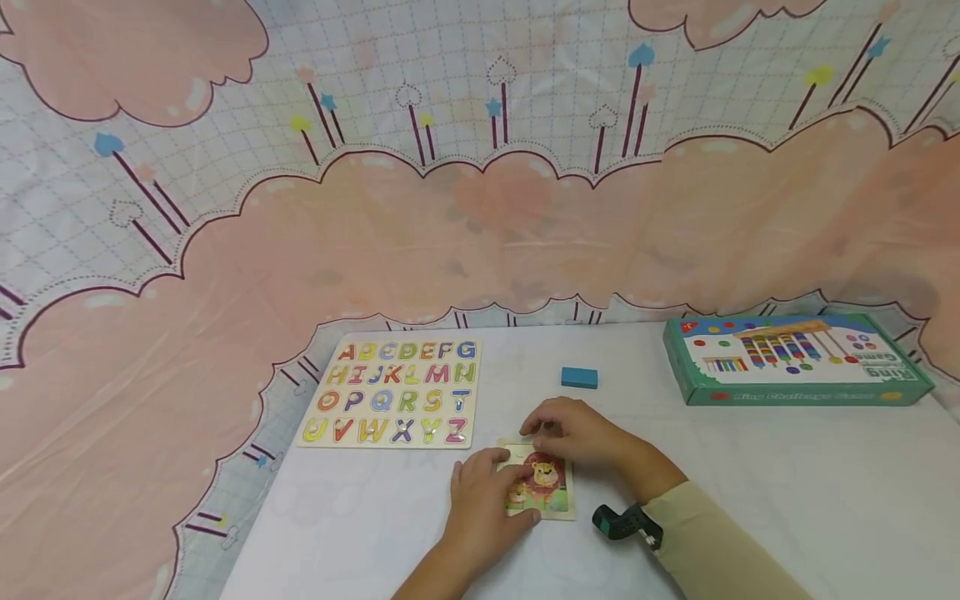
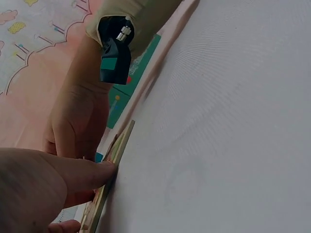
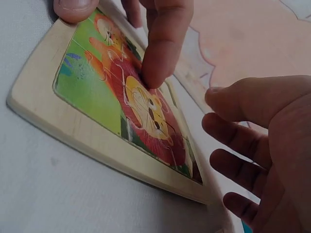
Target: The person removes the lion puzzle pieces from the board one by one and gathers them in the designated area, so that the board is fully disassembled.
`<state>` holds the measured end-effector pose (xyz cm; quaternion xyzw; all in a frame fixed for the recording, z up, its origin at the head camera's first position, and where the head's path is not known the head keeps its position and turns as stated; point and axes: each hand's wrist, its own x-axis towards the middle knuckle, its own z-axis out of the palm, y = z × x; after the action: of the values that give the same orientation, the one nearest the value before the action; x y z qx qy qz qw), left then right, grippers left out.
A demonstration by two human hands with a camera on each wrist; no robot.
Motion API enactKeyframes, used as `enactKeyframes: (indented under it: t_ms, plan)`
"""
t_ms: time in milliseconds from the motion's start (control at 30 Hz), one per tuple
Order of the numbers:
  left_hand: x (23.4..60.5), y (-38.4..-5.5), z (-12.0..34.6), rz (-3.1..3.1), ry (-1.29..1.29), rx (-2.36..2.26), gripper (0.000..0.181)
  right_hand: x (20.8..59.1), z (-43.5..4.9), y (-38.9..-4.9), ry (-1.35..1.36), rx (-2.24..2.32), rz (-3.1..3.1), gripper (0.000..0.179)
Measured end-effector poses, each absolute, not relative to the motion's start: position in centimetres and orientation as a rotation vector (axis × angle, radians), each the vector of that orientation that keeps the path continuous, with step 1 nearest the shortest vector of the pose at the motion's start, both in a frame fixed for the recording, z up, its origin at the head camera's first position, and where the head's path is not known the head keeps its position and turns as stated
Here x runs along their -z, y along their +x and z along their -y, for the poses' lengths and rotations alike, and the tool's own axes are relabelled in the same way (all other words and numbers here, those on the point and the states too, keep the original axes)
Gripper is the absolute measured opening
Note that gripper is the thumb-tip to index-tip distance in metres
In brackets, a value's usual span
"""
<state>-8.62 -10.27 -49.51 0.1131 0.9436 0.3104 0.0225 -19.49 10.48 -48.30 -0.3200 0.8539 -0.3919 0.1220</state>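
Note:
A small wooden jigsaw puzzle [image 1: 557,505] with a lion picture lies on the white table, its pieces set in a pale wooden frame [image 3: 97,130]. My left hand [image 1: 483,500] spans it from the left, with the thumb at the near edge and other fingers by the far left side. The index finger presses on the picture beside the large lion's head [image 3: 154,116]. Over the far edge of the puzzle hovers my right hand [image 1: 581,433]; its fingers [image 3: 238,131] are loosely bent, with nothing between them.
A wooden alphabet board [image 1: 397,387] with coloured letters lies to the left. Beyond the right hand sits a blue block [image 1: 580,378]. At the back right is a green game box [image 1: 795,358]. A patterned cloth [image 1: 480,233] hangs behind the table.

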Motion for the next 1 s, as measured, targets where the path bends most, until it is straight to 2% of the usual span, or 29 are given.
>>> enactKeyframes:
  t_ms: [367, 1000]
  plan:
    - [50.4, -8.5, 10.4, -2.840, 0.279, -1.217, 0.049, 48.1, -9.6, -19.8, -0.968, 0.996, -2.472, 0.022]
    - [50.0, -8.8, 10.4, -2.810, 0.223, -1.277, 0.038, 46.7, -8.8, -20.2, -0.852, 0.884, -2.405, 0.024]
